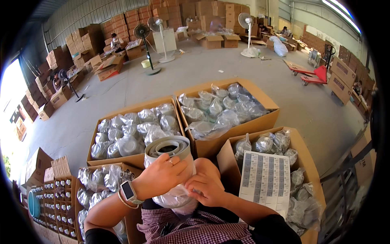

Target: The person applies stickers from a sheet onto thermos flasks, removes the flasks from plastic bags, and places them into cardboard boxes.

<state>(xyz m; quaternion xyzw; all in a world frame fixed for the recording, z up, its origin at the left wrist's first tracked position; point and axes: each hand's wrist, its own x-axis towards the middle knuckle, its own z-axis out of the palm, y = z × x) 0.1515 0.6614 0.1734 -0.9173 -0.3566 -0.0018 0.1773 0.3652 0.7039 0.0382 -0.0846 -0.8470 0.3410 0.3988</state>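
Note:
A pale grey cylinder [167, 142] with nested rings and a dark hole at its top stands upright close in front of me, above my lap. Clear plastic [172, 198] wraps its lower part. My left hand [165, 173], with a ring and a watch on that arm, curls across the cylinder's near side. Against its lower right side, my right hand [206, 185] has its fingers bent together on the plastic; the fingertips are partly hidden. A printed sheet of labels [265, 181] lies over the open carton to the right.
Open cartons of plastic-wrapped pieces surround me: front left [92, 138], front centre [266, 101], right [310, 175] and left [130, 207]. A divided crate [57, 203] sits at far left. Fans [142, 32], a red trolley [313, 77] and stacked boxes stand farther off, with several people seated there.

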